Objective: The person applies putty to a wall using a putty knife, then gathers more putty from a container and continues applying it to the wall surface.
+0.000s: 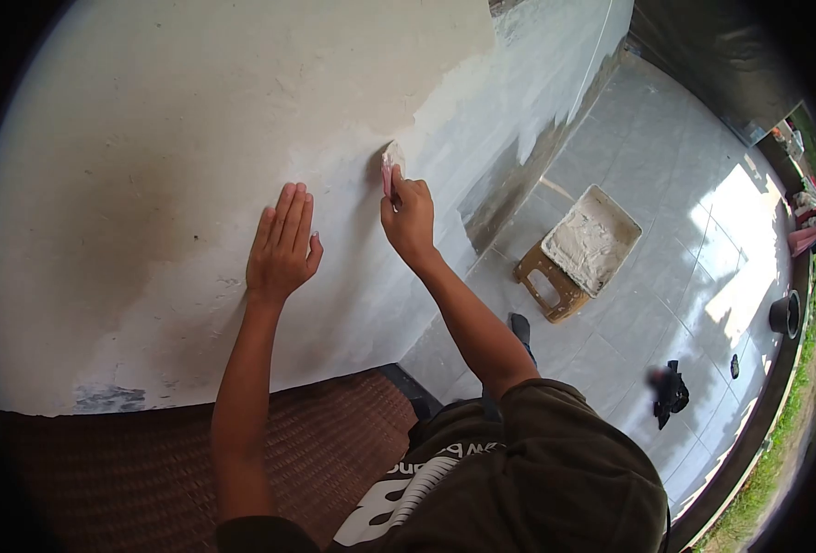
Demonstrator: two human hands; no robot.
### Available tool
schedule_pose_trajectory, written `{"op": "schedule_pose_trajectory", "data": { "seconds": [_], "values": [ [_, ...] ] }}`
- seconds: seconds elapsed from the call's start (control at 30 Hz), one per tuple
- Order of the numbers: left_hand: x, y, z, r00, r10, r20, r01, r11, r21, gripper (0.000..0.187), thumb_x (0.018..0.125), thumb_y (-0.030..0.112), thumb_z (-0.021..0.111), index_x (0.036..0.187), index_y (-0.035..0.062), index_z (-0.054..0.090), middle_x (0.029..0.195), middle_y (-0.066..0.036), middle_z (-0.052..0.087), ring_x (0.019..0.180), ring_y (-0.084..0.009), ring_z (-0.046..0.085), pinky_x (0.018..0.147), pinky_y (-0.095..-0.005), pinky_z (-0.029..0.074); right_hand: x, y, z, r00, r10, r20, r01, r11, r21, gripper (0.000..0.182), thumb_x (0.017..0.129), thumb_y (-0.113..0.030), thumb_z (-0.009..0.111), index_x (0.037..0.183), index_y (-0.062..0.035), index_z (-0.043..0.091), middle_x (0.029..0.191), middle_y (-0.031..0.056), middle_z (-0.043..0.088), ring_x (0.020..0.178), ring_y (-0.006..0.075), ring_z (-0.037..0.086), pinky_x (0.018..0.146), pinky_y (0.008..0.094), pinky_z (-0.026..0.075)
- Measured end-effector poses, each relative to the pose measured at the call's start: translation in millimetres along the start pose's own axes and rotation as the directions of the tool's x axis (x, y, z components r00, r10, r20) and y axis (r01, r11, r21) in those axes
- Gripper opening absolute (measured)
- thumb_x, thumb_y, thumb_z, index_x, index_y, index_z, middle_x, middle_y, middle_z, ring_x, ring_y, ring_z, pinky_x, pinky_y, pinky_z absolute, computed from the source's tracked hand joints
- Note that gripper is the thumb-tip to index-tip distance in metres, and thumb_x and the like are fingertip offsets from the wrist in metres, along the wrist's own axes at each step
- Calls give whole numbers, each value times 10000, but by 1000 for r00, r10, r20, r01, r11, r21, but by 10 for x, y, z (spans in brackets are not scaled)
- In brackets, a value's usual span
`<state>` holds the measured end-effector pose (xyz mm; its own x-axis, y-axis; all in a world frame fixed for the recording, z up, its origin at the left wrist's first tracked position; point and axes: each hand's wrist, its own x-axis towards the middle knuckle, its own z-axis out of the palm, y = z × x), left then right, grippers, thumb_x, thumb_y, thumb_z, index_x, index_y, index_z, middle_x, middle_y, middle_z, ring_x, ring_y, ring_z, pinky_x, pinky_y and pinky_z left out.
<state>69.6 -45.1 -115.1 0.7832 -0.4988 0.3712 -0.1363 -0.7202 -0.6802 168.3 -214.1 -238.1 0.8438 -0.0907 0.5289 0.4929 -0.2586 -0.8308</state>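
Note:
My left hand lies flat against the wall, fingers stretched out and together, thumb apart, holding nothing. To its right, my right hand is closed around a putty knife with a pinkish handle or side. Pale filler coats the knife's end, which is at the wall; whether it touches is hard to tell. Around both hands the wall is partly beige and partly covered with whitish filler. A shallow tray of wet, cream-coloured filler rests on a brown plastic stool to the right.
Grey tiles cover the floor. A brown woven surface runs along the wall's lower edge. Farther right are a dark bundle, a dark bucket and a low ledge beside grass. Bare grey patches show low on the wall.

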Motion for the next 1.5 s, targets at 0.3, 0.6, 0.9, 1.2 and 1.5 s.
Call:
{"op": "schedule_pose_trajectory", "data": {
  "seconds": [0.3,0.6,0.9,1.2,1.5],
  "values": [
    [2,-5,19,999,13,-38,-14,999,-49,583,869,206,548,1411,-6,502,1511,-100,476,1449,-206,382,1226,-397,202,575,-23,-122,945,-62,-322,68,998,7,440,794,71,645,1225,-11,673,739,56,572,720,202,521,647,330,469],
    [12,-3,0,1000,2,-25,-3,999,-33,575,883,219,524,1419,11,499,1520,-92,466,1452,-196,376,1224,-391,216,54,-276,53,997,-52,-57,52,999,-5,530,775,47,673,1297,50,584,805,94,608,791,252,547,690,352,492],
    [8,2,7,999,8,-41,-9,1000,-15,579,883,220,521,1423,12,496,1518,-86,468,1450,-193,378,1228,-390,213,585,-122,-172,974,-57,-219,49,998,-43,507,790,48,646,1293,67,581,758,86,583,807,259,525,704,369,466],
    [12,12,15,1000,5,-12,-5,1000,4,574,897,243,490,1428,26,496,1533,-73,450,1457,-185,364,1233,-388,205,355,-343,-24,983,-116,-140,108,992,-63,398,791,39,639,1187,84,626,792,108,610,774,262,561,656,408,500],
    [-6,-5,23,999,5,-37,-7,998,-55,593,867,200,543,1420,-8,490,1517,-102,469,1451,-206,380,1222,-397,218,463,-231,-763,858,384,340,-453,255,854,118,871,2,612,950,56,682,936,132,700,810,224,697,706,373,623]
  ]
}}
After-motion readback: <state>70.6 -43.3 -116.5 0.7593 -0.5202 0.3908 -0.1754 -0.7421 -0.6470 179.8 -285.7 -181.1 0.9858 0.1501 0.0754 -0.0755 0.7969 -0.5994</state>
